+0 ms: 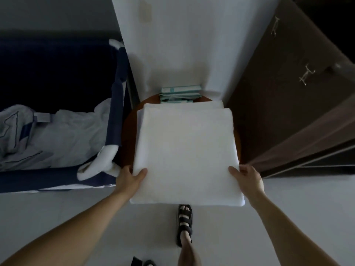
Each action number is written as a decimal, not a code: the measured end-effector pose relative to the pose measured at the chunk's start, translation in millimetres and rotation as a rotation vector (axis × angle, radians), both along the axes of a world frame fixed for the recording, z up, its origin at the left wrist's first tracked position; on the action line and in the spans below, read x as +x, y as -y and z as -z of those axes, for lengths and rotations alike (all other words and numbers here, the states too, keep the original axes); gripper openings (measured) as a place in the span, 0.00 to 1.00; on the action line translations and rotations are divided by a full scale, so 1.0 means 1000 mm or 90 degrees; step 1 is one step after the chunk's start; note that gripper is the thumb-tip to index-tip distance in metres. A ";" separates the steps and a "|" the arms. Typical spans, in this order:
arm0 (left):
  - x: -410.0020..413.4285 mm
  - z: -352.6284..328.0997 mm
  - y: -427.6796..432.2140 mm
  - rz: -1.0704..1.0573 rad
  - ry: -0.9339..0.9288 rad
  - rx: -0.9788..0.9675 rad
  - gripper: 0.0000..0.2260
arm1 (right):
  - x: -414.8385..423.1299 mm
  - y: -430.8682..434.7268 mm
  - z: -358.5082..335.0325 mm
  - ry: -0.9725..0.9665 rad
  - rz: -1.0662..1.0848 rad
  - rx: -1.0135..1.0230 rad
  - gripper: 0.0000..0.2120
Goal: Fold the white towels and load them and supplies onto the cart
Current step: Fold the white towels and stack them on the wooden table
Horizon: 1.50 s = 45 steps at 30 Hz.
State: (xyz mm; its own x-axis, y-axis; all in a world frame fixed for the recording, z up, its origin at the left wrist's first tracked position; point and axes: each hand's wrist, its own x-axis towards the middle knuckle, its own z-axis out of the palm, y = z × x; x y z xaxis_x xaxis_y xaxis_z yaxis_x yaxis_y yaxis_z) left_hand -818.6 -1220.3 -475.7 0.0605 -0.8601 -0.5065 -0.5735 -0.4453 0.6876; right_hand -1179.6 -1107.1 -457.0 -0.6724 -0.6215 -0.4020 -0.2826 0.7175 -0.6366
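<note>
A large folded white towel (186, 150) lies flat in front of me, over a round brown wooden table (128, 131). My left hand (131, 177) grips the towel's near left edge, thumb on top and fingers under. At the near right edge, my right hand (247, 177) grips it the same way. Another folded white towel (182, 105) shows just beyond it on the table. Behind that sits a stack of teal-and-white packets (180, 94).
A navy bed rail with crumpled pale bedding (48, 135) stands at the left. A brown wardrobe (288, 93) with metal handles fills the right. White wall rises behind the table. My sandalled foot (184, 221) stands on the pale floor below the towel.
</note>
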 end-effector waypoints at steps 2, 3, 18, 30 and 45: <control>0.010 0.005 -0.015 -0.008 0.001 0.014 0.34 | 0.007 -0.021 0.001 -0.041 -0.011 -0.006 0.18; 0.014 0.007 -0.021 -0.016 -0.030 0.044 0.31 | 0.011 -0.030 0.002 -0.063 -0.020 -0.008 0.17; 0.010 -0.017 -0.019 -0.128 -0.077 0.151 0.16 | 0.023 -0.055 -0.004 0.177 0.095 -0.047 0.13; 0.007 -0.037 0.009 -0.078 -0.222 0.386 0.21 | 0.011 -0.007 -0.014 0.240 0.075 0.125 0.25; -0.056 -0.254 0.155 -0.065 -0.259 0.068 0.12 | -0.029 0.155 -0.211 0.088 0.012 -0.223 0.11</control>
State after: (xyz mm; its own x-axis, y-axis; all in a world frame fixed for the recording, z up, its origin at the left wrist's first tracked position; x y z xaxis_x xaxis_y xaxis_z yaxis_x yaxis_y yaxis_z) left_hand -874.1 -1375.4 -221.7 -0.0805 -0.8011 -0.5931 -0.2152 -0.5671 0.7951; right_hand -1208.7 -1261.9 -245.6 -0.6393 -0.7253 -0.2555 -0.1650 0.4539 -0.8756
